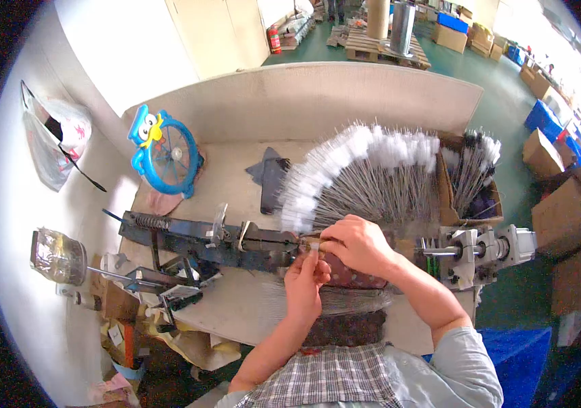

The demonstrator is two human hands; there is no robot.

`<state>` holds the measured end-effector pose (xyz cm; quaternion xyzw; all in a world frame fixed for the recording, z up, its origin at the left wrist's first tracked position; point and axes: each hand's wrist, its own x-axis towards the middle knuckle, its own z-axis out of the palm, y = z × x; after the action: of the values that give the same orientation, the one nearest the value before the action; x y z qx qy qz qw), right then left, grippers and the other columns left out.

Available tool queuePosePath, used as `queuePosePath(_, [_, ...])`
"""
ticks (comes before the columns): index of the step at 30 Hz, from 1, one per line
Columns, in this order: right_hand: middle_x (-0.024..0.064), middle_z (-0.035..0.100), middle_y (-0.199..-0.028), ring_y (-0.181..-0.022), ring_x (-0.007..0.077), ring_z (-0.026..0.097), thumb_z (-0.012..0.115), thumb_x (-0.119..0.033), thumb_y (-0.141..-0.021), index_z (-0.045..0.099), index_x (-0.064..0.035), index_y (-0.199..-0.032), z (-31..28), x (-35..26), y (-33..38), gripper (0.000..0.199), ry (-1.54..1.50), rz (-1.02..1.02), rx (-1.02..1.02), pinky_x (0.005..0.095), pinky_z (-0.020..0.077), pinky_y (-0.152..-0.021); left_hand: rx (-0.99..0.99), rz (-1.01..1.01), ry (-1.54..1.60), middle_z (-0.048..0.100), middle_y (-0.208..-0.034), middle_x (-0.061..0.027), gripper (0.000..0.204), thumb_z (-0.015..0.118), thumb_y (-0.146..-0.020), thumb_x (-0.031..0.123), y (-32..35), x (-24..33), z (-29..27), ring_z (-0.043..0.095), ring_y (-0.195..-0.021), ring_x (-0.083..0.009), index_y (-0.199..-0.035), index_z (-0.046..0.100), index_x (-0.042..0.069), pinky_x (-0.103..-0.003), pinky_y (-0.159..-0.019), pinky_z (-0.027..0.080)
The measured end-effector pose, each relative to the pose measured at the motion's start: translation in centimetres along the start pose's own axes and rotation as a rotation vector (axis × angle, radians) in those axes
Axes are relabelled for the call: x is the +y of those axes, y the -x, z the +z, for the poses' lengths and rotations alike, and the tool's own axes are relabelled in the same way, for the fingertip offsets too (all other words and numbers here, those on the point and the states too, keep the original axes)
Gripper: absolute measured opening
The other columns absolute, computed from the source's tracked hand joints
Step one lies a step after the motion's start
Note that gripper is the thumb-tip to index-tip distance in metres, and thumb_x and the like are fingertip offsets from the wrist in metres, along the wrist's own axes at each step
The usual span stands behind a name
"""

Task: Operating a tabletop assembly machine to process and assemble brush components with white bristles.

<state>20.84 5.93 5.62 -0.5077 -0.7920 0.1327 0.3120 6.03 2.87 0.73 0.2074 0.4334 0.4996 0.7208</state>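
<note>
My left hand [306, 277] pinches a thin wire brush by its small white tuft at the end of a long dark metal machine [202, 239] that lies across the bench. My right hand [358, 243] rests curled on top of the same spot, fingers closed around the brush wire at the machine's clamp. Just behind my hands a big fan of wire brushes with white tufted tips [362, 173] is spread on the bench. A bundle of bare wires [345, 299] lies under my left wrist.
A cardboard box [470, 187] at the right holds more tufted brushes. A grey motor block [481, 253] sits at the machine's right end. A blue desk fan [165, 155] stands at the back left, with a dark phone [273, 178] nearby. Cartons crowd the floor at right.
</note>
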Motion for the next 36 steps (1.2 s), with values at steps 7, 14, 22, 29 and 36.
queuePosePath(7, [0.012, 0.065, -0.081, -0.076, 0.03, 0.062, 0.059, -0.027, -0.078, 0.067, -0.0072, -0.086, 0.1, -0.3, -0.5, 0.023, -0.179, 0.294, -0.156, 0.0364, 0.0486, -0.067, -0.094, -0.003, -0.042, 0.06, -0.078, -0.0054, 0.033, 0.045, -0.094, 0.035, 0.2, 0.8, 0.3, 0.058, -0.072, -0.0153, -0.095, 0.054, 0.004, -0.029, -0.067, 0.046])
queuePosePath(14, [0.0059, 0.064, -0.083, -0.083, 0.0245, 0.059, 0.068, -0.03, -0.071, 0.067, -0.0073, -0.087, 1.2, -3.0, 0.6, 0.028, 0.049, 0.061, 0.173, 0.0374, 0.0475, -0.071, -0.088, 0.049, 0.324, 0.059, -0.095, -0.0046, 0.034, 0.042, -0.094, 0.039, -0.5, -0.1, 0.1, 0.056, -0.093, -0.0165, -0.103, 0.052, 0.007, -0.032, -0.084, 0.043])
queuePosePath(22, [0.0, 0.062, -0.09, -0.09, 0.0203, 0.055, 0.071, -0.025, -0.064, 0.067, -0.0129, -0.091, 1.2, -1.5, 1.6, 0.029, 0.12, -0.06, 0.287, 0.0342, 0.0444, -0.076, -0.032, 0.074, 0.273, 0.057, -0.098, -0.0062, 0.012, 0.045, -0.092, 0.015, 0.2, 0.1, 1.4, 0.056, -0.092, -0.0153, -0.094, 0.051, 0.004, -0.03, -0.083, 0.043])
queuePosePath(29, [-0.0014, 0.061, -0.088, -0.089, 0.0193, 0.055, 0.07, -0.024, -0.066, 0.068, -0.0163, -0.088, 1.3, -0.8, 2.1, 0.023, 0.146, -0.156, 0.275, 0.0333, 0.0457, -0.073, 0.03, 0.142, 0.216, 0.058, -0.1, -0.0059, 0.014, 0.052, -0.087, 0.012, -0.2, -0.7, 1.1, 0.057, -0.093, -0.0167, -0.099, 0.052, 0.005, -0.031, -0.086, 0.044])
queuePosePath(36, [-0.0005, 0.062, -0.091, -0.09, 0.0209, 0.056, 0.07, -0.024, -0.066, 0.068, -0.0151, -0.088, -0.1, -0.8, 2.6, 0.024, 0.081, -0.142, 0.27, 0.0337, 0.0463, -0.073, -0.08, 0.298, -0.02, 0.056, -0.098, -0.0047, 0.008, 0.052, -0.087, 0.007, 0.4, -0.7, 1.8, 0.055, -0.093, -0.0136, -0.094, 0.055, 0.006, -0.028, -0.082, 0.044])
